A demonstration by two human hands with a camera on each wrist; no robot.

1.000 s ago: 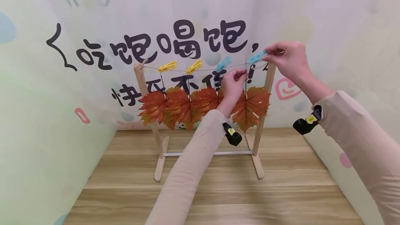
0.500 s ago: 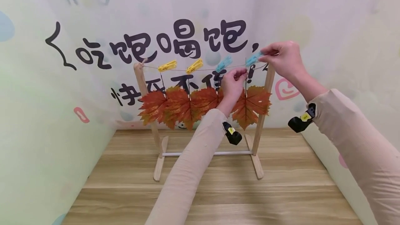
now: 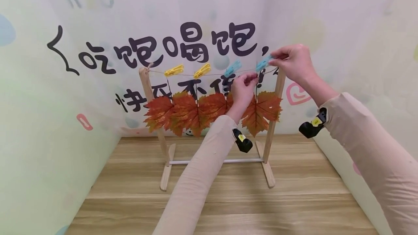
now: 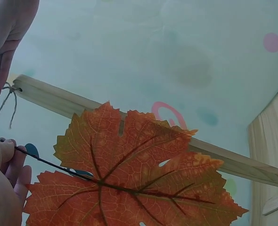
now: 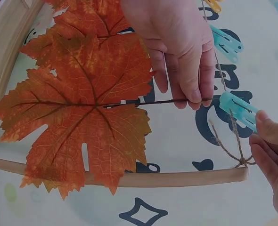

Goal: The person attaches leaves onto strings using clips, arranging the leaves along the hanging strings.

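My left hand pinches the dark stem of the rightmost orange-red maple leaf, close to the string. Just above it, my right hand grips the tail end of a light-blue clothespin between thumb and fingers. The clothespin's front end meets the string beside the top of the stem. In the left wrist view the leaf hangs from the stem, and only a sliver of the clothespin shows. To the left, another blue clothespin and two yellow clothespins sit on the string above more leaves.
The string is tied between two wooden posts of a stand with a white crossbar and wooden feet. It stands on a wood-grain table, before a printed wall covering with black characters.
My right hand has moved slightly left, bringing the blue clothespin from right of the stem onto the string at the stem's top. My left hand has stayed in place, pinching the stem.
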